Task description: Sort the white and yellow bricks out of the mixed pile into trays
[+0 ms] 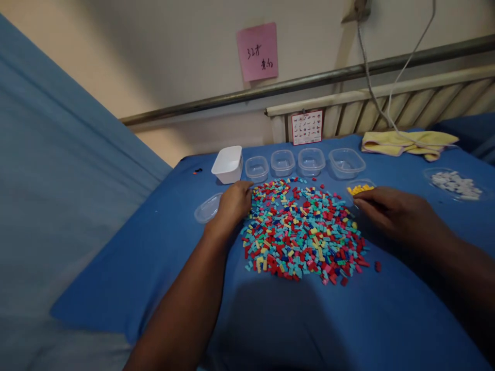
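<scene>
From here I cannot tell whether the left hand [235, 202] or the right hand [386, 203] grasps any block; both grips are half hidden. The small blocks [305, 234] lie heaped between them, and the right hand partly covers the yellow pieces [359, 189]. Blue cloth [131, 273] spreads below, radiator [429, 103] and pipe [294, 85] behind

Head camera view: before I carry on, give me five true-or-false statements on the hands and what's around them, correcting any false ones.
1. The left hand is at the left edge of the multicoloured pile of small plastic bricks. True.
2. The right hand is in the white plastic pieces. False: it is at the small yellow-orange plastic pieces.
3. The white rectangular plastic tub stands left of four clear plastic containers. True.
4. The yellow cloth hangs from the rail. False: it lies on the blue sheet.
5. A pink paper note is on the wall. True.
</scene>
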`<state>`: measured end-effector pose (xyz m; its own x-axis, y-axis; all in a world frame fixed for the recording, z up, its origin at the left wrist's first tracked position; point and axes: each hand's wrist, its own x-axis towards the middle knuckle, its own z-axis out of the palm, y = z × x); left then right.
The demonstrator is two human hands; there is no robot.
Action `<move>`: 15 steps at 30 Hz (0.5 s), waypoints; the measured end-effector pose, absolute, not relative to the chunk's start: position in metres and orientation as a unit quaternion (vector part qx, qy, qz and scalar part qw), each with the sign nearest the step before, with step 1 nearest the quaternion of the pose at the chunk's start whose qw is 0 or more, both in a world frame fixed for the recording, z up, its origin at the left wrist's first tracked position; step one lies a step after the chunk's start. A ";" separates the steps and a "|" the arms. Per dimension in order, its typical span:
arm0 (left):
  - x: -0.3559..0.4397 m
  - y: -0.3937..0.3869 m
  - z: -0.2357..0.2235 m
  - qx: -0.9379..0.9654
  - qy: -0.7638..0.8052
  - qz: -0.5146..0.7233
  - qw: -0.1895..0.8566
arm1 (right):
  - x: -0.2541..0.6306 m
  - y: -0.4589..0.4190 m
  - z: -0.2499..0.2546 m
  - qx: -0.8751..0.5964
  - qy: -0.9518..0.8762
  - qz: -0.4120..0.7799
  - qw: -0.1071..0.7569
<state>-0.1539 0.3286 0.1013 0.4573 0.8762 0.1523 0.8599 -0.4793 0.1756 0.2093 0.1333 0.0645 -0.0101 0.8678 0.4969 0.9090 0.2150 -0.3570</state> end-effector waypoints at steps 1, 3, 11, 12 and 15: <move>-0.153 0.335 0.103 0.863 0.497 0.083 0.042 | 0.204 0.134 0.064 -0.608 -0.725 -0.011 0.323; -0.147 0.345 0.106 0.881 0.470 0.028 0.053 | 0.196 0.135 0.061 -0.577 -0.751 0.027 0.319; -0.132 0.363 0.119 0.872 0.482 -0.055 0.067 | 0.198 0.136 0.055 -0.562 -0.759 0.046 0.324; -0.133 0.364 0.120 0.869 0.486 -0.056 0.069 | 0.198 0.136 0.056 -0.560 -0.760 0.046 0.327; -0.136 0.364 0.123 0.866 0.491 -0.053 0.078 | 0.194 0.136 0.057 -0.552 -0.762 0.047 0.336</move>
<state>-0.1360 0.3645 0.1230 0.5125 0.8420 -0.1688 0.8586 -0.5060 0.0825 0.1944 0.1359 0.0573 -0.1657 0.8724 0.4598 0.8090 0.3869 -0.4425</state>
